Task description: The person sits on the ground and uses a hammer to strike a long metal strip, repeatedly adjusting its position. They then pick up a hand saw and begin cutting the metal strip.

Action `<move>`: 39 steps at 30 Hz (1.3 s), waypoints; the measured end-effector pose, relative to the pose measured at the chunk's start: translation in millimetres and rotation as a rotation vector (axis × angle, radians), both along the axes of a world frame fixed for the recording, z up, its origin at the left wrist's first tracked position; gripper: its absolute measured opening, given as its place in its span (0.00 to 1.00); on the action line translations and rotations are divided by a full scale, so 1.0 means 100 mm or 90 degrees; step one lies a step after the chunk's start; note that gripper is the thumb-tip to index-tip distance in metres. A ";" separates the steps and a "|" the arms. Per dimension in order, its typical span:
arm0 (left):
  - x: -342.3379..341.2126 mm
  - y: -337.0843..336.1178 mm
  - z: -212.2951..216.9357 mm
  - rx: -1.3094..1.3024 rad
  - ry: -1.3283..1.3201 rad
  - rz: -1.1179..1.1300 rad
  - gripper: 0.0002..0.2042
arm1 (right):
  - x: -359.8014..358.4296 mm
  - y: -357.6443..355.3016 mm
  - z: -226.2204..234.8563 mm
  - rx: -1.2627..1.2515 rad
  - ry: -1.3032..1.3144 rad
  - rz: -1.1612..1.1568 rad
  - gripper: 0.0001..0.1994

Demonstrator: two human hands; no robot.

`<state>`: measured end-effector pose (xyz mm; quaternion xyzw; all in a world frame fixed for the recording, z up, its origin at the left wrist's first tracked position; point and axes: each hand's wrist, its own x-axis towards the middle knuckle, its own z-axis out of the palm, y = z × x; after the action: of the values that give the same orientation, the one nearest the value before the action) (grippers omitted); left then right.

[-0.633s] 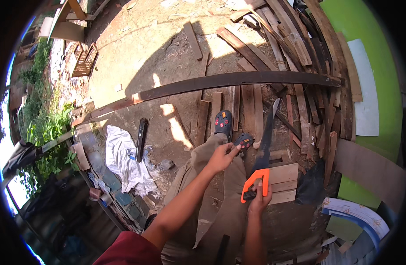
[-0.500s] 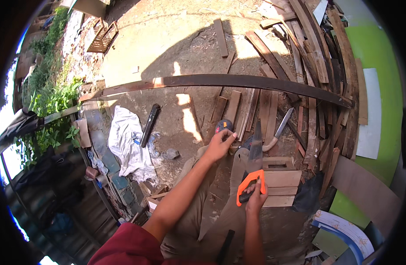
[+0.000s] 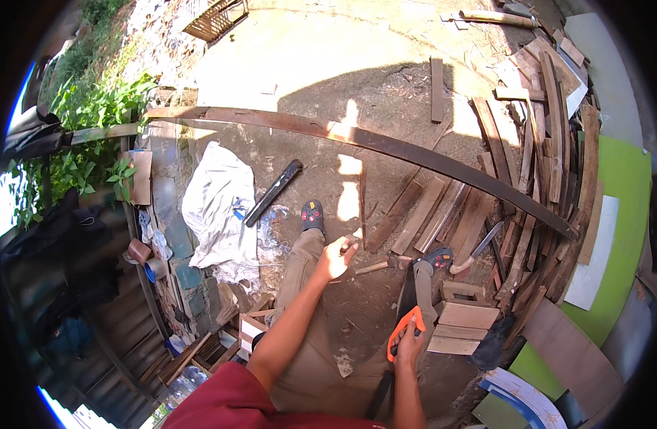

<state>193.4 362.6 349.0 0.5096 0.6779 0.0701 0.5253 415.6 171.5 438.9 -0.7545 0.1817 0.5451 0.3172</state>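
My right hand (image 3: pixel 407 349) grips a handsaw by its orange handle (image 3: pixel 395 334), with the dark blade (image 3: pixel 407 294) pointing away from me beside my right leg. My left hand (image 3: pixel 333 260) is held out over my left leg, its fingers curled together; a small dark bit shows at the fingertips, too small to name. Beyond both hands a long dark plank (image 3: pixel 414 153) spans the view from left to right. Between my feet lies a hammer with a wooden handle (image 3: pixel 372 268). A curved blade with a pale handle (image 3: pixel 477 248) lies right of my right shoe.
A small wooden box (image 3: pixel 463 325) stands right of the saw. Several boards (image 3: pixel 419 216) lie ahead, and a wood pile (image 3: pixel 550 143) fills the right side. On the left are a white cloth (image 3: pixel 220 207) and a long black object (image 3: pixel 273 192). Green sheets (image 3: pixel 614 222) lean far right.
The whole view has shifted, and both my shoes now show. My left hand has drawn nearer with its fingers more curled. The saw stays in my right hand, its handle seen more edge-on.
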 end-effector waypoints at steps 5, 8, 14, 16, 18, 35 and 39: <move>-0.58 0.66 -0.28 0.026 -0.050 -0.071 0.16 | -0.72 0.24 0.21 0.089 -0.131 -0.019 0.15; -0.97 1.17 -0.65 0.113 -0.027 -0.210 0.19 | -1.25 0.39 0.32 0.115 -0.175 -0.102 0.13; -1.34 2.34 -0.78 0.295 0.058 -0.385 0.29 | -2.33 0.91 0.43 0.136 -0.246 -0.237 0.17; -1.29 2.47 -0.91 0.330 0.080 -0.426 0.32 | -2.56 0.97 0.48 0.166 -0.237 -0.226 0.12; -1.17 2.68 -1.05 0.366 0.113 -0.478 0.33 | -2.72 1.09 0.47 0.189 -0.240 -0.214 0.09; -0.66 3.24 -2.09 0.472 0.083 -0.530 0.40 | -2.18 0.99 0.07 0.204 -0.303 -0.017 0.13; -0.78 3.21 -2.18 0.383 0.024 -0.513 0.35 | -1.77 1.01 0.00 0.161 -0.209 -0.057 0.14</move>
<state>115.1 683.6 131.3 0.8608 0.3864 0.0444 0.3283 238.1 272.3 439.0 -0.7785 0.0910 0.4190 0.4584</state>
